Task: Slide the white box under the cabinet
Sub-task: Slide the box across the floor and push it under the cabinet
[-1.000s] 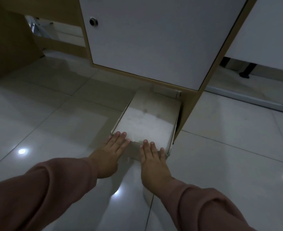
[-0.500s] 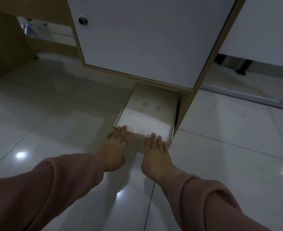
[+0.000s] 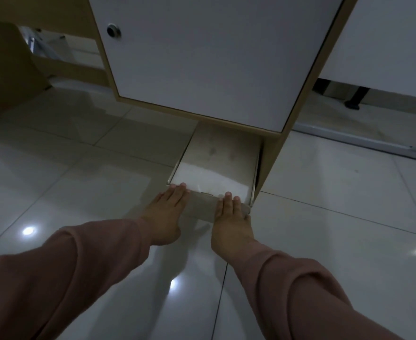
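Now, at the centre of the frame, the white box point(image 3: 214, 168) lies on the tiled floor point(image 3: 79, 180), its far end further under the cabinet point(image 3: 202, 57) than a second ago, so less of its top shows. The left hand point(image 3: 164, 214) and right hand point(image 3: 231, 219), in pink sleeves, press flat against its near edge with fingers straight, gripping nothing. The slide seems roughly half done, the box running close beside the cabinet's wooden side panel point(image 3: 271, 158).

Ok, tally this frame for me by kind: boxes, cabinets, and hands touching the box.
White box: 1
Cabinet: 1
Hands on the box's near edge: 2, left hand and right hand
Total: 4
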